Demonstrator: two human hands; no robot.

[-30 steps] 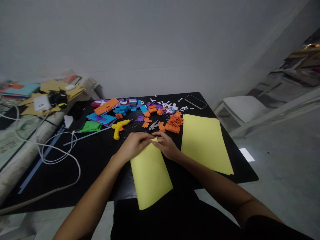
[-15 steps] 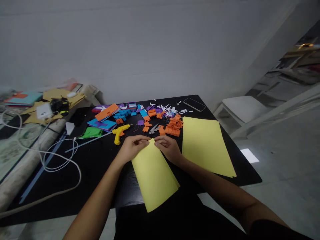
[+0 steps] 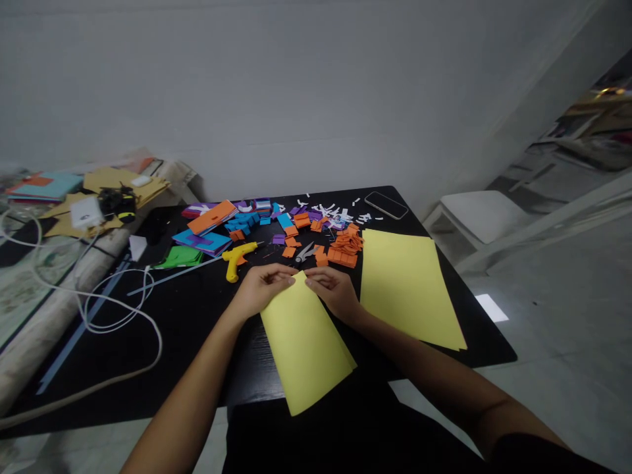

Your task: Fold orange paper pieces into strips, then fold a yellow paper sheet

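Observation:
A folded yellow sheet of paper [image 3: 307, 349] slants toward me over the table's front edge. At its far end my left hand [image 3: 264, 288] pinches one side, thumb on top. My right hand [image 3: 334, 291] pinches the opposite side of that same end, fingers curled. The paper comes to a narrow point between the two thumbs. Just beyond the fingertips lie scissors [image 3: 305, 253], partly hidden. A yellow glue gun [image 3: 237, 259] rests left of them. Folded orange paper pieces [image 3: 345, 247] are heaped beyond my right hand.
More yellow sheets [image 3: 407, 286] lie to the right on the black table [image 3: 197, 349]. A phone [image 3: 386, 205] sits at the back. White paper scraps [image 3: 336, 216], green pieces [image 3: 182, 258] and a white cable [image 3: 148, 319] are spread about. A white chair [image 3: 481, 214] stands beyond the right edge.
Both hands keep their pinch on the folded yellow paper, almost unmoved. The view has shifted very slightly.

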